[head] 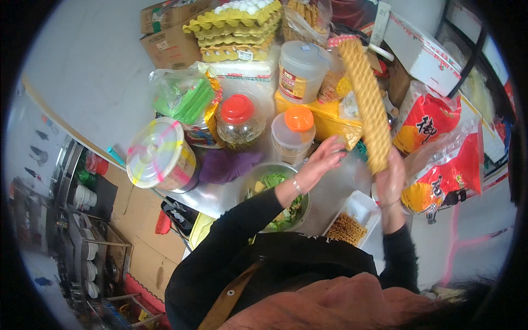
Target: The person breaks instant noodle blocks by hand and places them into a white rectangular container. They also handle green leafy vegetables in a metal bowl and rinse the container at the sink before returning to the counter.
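My right hand [390, 177] grips the lower end of a long golden stack of lattice-textured fried pieces [365, 103], held upright and slightly tilted. To its left, my left hand [326, 156] is raised with its fingers apart, above the metal table and beside a yellow-wrapped block [326, 121]. Below my left forearm stands a metal bowl [307, 206] of green leaves [274, 180], partly hidden by the sleeve. A white rectangular tray [367, 202] near my body holds more brown lattice pieces [347, 228].
Jars with a red lid [237, 108] and an orange lid [299, 119], a clear tub [303, 74], a colourful lidded bucket [156, 152], a purple cloth [227, 165] and egg trays [235, 33] crowd the table. Red plastic bags [445, 173] stand at right.
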### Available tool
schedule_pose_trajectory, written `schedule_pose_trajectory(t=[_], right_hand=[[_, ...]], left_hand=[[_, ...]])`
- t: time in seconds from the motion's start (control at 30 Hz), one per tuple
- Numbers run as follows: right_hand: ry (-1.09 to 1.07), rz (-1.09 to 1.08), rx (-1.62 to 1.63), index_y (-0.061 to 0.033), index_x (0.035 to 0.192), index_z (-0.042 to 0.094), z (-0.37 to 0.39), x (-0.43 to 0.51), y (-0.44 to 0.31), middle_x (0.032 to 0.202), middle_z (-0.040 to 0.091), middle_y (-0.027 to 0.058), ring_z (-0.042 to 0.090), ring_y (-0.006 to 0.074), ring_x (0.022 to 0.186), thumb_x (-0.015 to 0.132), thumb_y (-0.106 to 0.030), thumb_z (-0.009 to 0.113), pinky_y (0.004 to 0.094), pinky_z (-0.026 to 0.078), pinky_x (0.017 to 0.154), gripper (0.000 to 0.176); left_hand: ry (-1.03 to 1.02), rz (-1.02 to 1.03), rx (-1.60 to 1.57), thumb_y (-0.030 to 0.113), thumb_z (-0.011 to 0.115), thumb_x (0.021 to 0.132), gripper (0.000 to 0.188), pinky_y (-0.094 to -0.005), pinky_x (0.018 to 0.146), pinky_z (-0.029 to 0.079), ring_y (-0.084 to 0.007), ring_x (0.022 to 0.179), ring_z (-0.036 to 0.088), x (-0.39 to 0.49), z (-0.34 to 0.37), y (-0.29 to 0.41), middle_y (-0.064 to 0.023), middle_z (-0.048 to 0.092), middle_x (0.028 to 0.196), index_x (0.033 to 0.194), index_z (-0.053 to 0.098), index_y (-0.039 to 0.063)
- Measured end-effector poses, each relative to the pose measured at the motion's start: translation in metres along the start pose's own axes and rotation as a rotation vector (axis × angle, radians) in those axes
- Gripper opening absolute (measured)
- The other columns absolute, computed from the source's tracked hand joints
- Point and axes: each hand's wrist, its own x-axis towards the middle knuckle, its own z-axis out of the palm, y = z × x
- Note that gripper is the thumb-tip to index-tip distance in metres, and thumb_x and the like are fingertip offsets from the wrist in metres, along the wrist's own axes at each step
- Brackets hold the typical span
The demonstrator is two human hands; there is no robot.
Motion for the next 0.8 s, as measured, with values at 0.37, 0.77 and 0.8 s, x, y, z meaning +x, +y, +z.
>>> schedule_pose_trajectory(t=[0.37,0.77,0.8], right_hand=[[0.153,0.341,0.145,0.0015,0.137,0.045,-0.074,-0.188,0.074,0.132,0.055,0.0109,0.050,0.0181,0.123,0.098,-0.012,0.051,0.0321,0.039,0.105,0.041],[-0.049,0.584,-0.800,-0.0034,0.112,0.064,-0.163,-0.223,0.103,0.094,0.069,0.0167,0.066,0.0324,0.086,0.088,-0.020,0.067,0.0363,0.052,0.079,0.029],[-0.061,0.518,-0.806,-0.0045,0.108,0.064,-0.163,-0.213,0.090,0.092,0.067,0.0156,0.066,0.0333,0.085,0.085,-0.017,0.068,0.0374,0.052,0.077,0.027]], left_hand=[[-0.024,-0.393,-0.208,0.006,0.065,0.090,0.048,-0.0386,0.083,0.057,-0.0257,0.096,0.069,0.031,0.093,-0.109,-0.0117,0.065,0.115,0.133,0.045,0.006],[-0.249,-0.672,0.345,0.009,0.072,0.084,0.047,-0.0303,0.087,0.050,-0.0148,0.099,0.063,0.038,0.080,-0.182,-0.0063,0.065,0.113,0.126,0.055,0.002],[-0.289,-0.660,0.408,0.009,0.072,0.084,0.047,-0.0303,0.086,0.051,-0.0150,0.099,0.063,0.038,0.079,-0.185,-0.0060,0.065,0.113,0.126,0.054,0.002]])
